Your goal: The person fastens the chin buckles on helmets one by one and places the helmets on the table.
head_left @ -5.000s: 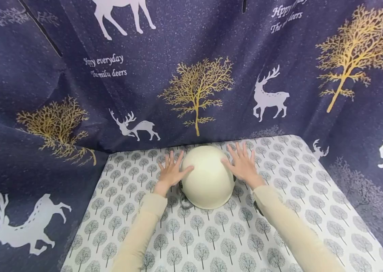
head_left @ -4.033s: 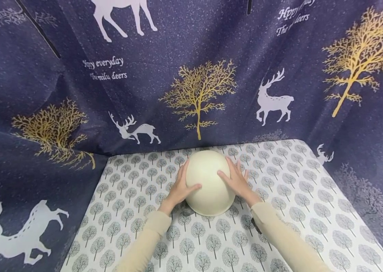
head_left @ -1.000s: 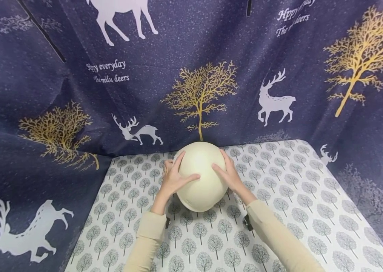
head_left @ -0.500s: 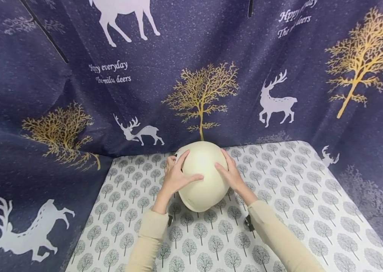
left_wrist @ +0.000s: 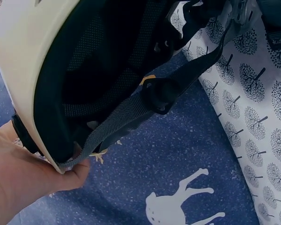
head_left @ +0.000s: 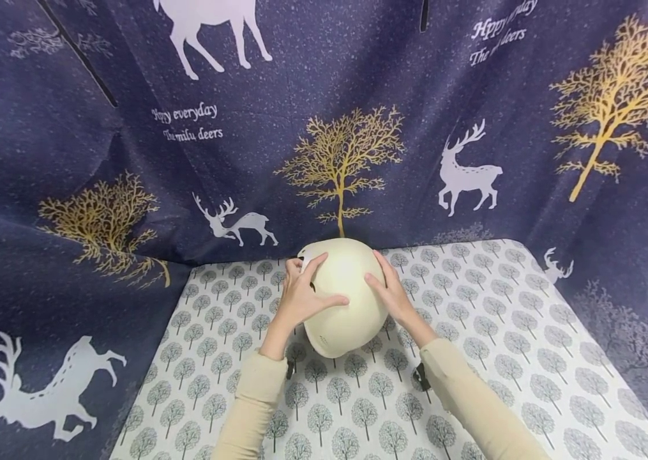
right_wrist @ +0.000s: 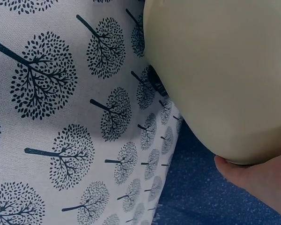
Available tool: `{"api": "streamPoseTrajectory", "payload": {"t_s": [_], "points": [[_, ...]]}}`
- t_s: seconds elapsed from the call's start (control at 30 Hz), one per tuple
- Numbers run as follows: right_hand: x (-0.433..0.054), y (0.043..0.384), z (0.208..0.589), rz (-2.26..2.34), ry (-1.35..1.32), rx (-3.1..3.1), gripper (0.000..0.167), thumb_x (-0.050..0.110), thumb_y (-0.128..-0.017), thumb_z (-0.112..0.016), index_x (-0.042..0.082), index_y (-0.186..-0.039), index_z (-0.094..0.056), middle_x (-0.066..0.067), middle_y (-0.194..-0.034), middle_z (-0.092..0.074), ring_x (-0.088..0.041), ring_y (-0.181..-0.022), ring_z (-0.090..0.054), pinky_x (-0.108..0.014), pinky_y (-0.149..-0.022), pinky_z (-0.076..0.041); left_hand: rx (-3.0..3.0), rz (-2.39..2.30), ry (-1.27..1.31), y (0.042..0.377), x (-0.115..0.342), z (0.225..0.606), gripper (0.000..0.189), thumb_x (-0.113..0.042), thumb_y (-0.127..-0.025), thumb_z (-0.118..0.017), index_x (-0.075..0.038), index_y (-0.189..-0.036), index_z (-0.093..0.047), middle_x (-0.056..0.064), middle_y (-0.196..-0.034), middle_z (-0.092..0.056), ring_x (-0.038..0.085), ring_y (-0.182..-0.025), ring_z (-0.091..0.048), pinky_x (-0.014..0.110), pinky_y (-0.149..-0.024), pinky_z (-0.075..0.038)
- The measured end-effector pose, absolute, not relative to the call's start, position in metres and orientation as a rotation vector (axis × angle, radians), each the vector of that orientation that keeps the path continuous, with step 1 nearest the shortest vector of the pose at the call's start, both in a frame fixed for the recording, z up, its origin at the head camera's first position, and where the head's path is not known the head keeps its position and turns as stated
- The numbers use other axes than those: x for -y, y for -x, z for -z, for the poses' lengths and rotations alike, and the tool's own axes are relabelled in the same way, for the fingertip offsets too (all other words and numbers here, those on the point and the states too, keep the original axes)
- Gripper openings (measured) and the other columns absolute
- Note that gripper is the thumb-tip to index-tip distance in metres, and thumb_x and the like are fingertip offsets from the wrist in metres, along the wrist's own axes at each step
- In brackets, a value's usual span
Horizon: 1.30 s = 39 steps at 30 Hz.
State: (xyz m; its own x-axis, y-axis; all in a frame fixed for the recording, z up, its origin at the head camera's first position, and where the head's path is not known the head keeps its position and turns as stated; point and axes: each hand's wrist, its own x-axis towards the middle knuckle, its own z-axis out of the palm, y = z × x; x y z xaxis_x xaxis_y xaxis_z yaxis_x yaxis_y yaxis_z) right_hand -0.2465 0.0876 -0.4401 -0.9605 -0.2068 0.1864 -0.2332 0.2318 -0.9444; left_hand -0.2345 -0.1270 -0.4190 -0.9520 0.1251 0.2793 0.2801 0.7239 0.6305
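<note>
Cream helmet [head_left: 346,273], navy backdrop [head_left: 255,153], tree-patterned tablecloth [head_left: 381,418]

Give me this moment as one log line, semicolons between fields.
left hand grips helmet; right hand holds opposite side; helmet tilted; table contact unclear

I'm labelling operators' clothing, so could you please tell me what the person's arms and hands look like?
The sleeves are long, plain and cream, ending in cuffs near the wrists. The left hand and right hand show no gloves. A small dark piece appears beside each cuff.

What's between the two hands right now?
The cream helmet: the left hand is on one side, the right hand on the other, as the head view shows.
</note>
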Motion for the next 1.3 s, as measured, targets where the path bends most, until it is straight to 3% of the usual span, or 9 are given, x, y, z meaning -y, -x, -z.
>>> {"api": "streamPoseTrajectory", "payload": {"t_s": [0.1, 0.37, 0.63, 0.97, 1.1, 1.3], "points": [[-0.088, 0.247, 0.441, -1.881, -0.433, 2.457, 0.066, 0.02, -0.099, -0.047, -0.001, -0.154, -0.017, -0.029, -0.159, -0.016, -0.047, -0.147, -0.016, -0.062, -0.12, -0.014, 2.7, 1.043, 0.34, 0.234, 0.127, 0.419, 0.098, -0.047, -0.06, -0.091, -0.028, -0.145, -0.046, 0.015, -0.121, -0.03, 0.031, -0.105, -0.038, 0.048, -0.087, -0.041], [-0.091, 0.269, 0.47, -1.854, -0.406, 2.476, 0.065, 0.029, -0.101, -0.046, 0.013, -0.157, -0.018, -0.02, -0.161, -0.018, -0.041, -0.149, -0.017, -0.059, -0.121, -0.014, 2.692, 1.053, 0.365, 0.233, 0.126, 0.419, 0.095, -0.046, -0.061, -0.09, -0.027, -0.144, -0.048, 0.018, -0.124, -0.03, 0.032, -0.099, -0.043, 0.048, -0.08, -0.047], [-0.089, 0.268, 0.472, -1.834, -0.399, 2.492, 0.066, 0.033, -0.099, -0.048, 0.017, -0.157, -0.021, -0.018, -0.161, -0.02, -0.04, -0.149, -0.019, -0.059, -0.121, -0.016, 2.678, 0.991, 0.392, 0.23, 0.125, 0.416, 0.094, -0.045, -0.059, -0.091, -0.024, -0.141, -0.052, 0.015, -0.119, -0.031, 0.027, -0.092, -0.042, 0.038, -0.075, -0.044], [-0.084, 0.27, 0.467, -1.762, -0.439, 2.505, 0.07, 0.034, -0.096, -0.055, 0.021, -0.156, -0.022, -0.018, -0.16, -0.024, -0.041, -0.146, -0.026, -0.063, -0.117, -0.024, 2.662, 0.873, 0.468, 0.231, 0.115, 0.41, 0.086, -0.048, -0.061, -0.09, -0.019, -0.136, -0.058, 0.016, -0.125, -0.038, 0.02, -0.082, -0.045, 0.027, -0.061, -0.04], [-0.085, 0.269, 0.466, -1.787, -0.429, 2.506, 0.07, 0.034, -0.096, -0.055, 0.022, -0.156, -0.021, -0.016, -0.161, -0.023, -0.04, -0.147, -0.024, -0.061, -0.118, -0.023, 2.646, 0.886, 0.484, 0.231, 0.115, 0.411, 0.086, -0.045, -0.061, -0.09, -0.016, -0.136, -0.058, 0.017, -0.127, -0.039, 0.023, -0.092, -0.048, 0.032, -0.067, -0.046], [-0.086, 0.27, 0.462, -1.736, -0.413, 2.557, 0.07, 0.036, -0.096, -0.055, 0.025, -0.156, -0.022, -0.017, -0.162, -0.018, -0.041, -0.149, -0.02, -0.066, -0.116, -0.021, 2.639, 1.016, 0.546, 0.232, 0.114, 0.411, 0.086, -0.034, -0.066, -0.09, -0.007, -0.138, -0.055, 0.018, -0.13, -0.04, 0.029, -0.106, -0.049, 0.046, -0.086, -0.05]]}}
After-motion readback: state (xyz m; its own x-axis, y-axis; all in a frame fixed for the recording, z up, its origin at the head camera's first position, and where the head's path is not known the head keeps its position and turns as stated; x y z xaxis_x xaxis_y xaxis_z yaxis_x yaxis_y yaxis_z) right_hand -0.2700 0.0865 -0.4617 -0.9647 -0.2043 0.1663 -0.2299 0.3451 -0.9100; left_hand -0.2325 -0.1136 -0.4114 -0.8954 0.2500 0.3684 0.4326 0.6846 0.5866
